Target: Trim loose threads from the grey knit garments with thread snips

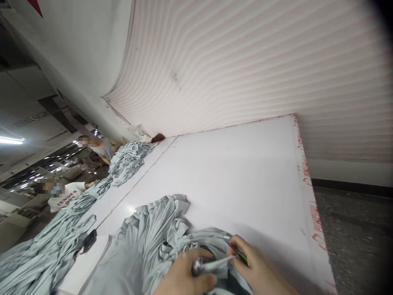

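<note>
A bunched heap of grey-green fabric (156, 221) lies on the white table in front of me. My left hand (187, 270) is at its near end, thumb and fingers closed around a fold of the cloth. Just to the right, my right hand (248, 262) grips small thread snips (236, 249) with metal blades and a bit of green on the handle. The snips' blades point up and left, over the cloth. A narrow strip of fabric (216, 263) stretches between the two hands.
The white table (239, 172) has red-printed tape along its right edge. A long pile of similar fabric (73, 217) runs along the left, with two people beside it. White sheets (87, 262) and a dark object (90, 241) lie nearby. A striped sheet (215, 65) covers the wall.
</note>
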{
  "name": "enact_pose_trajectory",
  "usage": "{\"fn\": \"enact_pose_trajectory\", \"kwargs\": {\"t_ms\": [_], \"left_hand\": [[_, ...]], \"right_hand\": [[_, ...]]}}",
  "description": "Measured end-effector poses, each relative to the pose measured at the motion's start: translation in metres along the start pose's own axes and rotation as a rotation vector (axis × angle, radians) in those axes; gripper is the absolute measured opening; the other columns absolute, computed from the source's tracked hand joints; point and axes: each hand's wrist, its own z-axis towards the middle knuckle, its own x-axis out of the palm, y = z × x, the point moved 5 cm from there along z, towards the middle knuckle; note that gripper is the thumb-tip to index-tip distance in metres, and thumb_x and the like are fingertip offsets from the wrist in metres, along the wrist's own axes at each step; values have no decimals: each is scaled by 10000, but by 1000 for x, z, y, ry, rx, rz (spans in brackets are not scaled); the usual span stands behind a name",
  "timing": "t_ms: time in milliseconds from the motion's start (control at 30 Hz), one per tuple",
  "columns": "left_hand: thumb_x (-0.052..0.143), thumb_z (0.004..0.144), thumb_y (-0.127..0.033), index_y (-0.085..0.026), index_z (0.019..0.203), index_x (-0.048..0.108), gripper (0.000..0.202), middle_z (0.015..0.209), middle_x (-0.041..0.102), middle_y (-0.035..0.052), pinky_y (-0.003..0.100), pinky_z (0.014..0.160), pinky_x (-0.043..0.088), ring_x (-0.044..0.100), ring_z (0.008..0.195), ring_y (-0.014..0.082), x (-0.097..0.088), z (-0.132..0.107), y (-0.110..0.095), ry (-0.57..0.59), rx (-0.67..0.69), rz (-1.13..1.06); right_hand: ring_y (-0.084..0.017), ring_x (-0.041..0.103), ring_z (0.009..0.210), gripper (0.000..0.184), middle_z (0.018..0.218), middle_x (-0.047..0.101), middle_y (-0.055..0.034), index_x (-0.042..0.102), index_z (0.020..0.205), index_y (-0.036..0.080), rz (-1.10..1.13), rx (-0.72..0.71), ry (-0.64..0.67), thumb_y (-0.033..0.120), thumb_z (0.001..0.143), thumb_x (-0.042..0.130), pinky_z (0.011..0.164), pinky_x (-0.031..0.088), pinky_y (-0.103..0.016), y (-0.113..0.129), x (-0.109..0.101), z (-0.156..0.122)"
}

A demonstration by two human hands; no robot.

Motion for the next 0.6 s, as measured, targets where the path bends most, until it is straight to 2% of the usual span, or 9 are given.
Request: {"fn": "enact_pose_trajectory", "kwargs": {"t_ms": [67, 167, 267, 367, 500, 600], "left_hand": [[680, 679, -301, -247, 912, 737, 247, 840, 698, 12, 287, 761, 407, 607, 869, 250, 1, 2, -2, 18, 22, 33], [639, 756, -412, -219, 771, 685, 199, 910, 684, 16, 293, 842, 404, 595, 939, 237, 4, 12, 7, 1, 103, -242], [673, 733, -491, -205, 725, 634, 288, 753, 662, 8, 316, 801, 423, 615, 810, 219, 15, 23, 23, 90, 78, -633], [730, 672, -547, -192, 744, 638, 373, 615, 644, 8, 359, 811, 444, 646, 745, 239, 23, 28, 30, 85, 11, -875], [751, 689, -503, -184, 713, 635, 340, 619, 653, 10, 349, 855, 440, 656, 778, 228, 29, 23, 21, 80, -4, -952], [744, 702, -498, -192, 744, 624, 332, 643, 627, -13, 304, 798, 437, 616, 740, 191, 25, 16, 13, 80, -8, -906]], "right_hand": [[-155, 613, 777, 37, 776, 603, 45, 468, 823, 238, 60, -12, 36, 240, 859, 462, 724, 475, -225, 11, -3, -3], [-143, 593, 727, 46, 749, 579, 53, 466, 838, 243, 21, -30, 26, 249, 883, 455, 683, 470, -213, 17, -5, -5], [-146, 592, 688, 66, 753, 597, 43, 492, 857, 248, -88, -92, -15, 243, 898, 442, 658, 471, -230, 17, -1, -2], [-172, 618, 725, 82, 776, 630, 15, 533, 800, 237, -136, -111, -42, 199, 847, 478, 674, 483, -261, 18, 1, 1], [-192, 639, 820, 124, 917, 649, -22, 649, 885, 231, -118, -144, 10, 210, 791, 571, 736, 503, -268, 31, 2, -4], [-200, 650, 805, 177, 918, 674, -33, 703, 955, 247, -189, -174, -16, 277, 829, 583, 743, 509, -279, 38, 1, -9]]}}
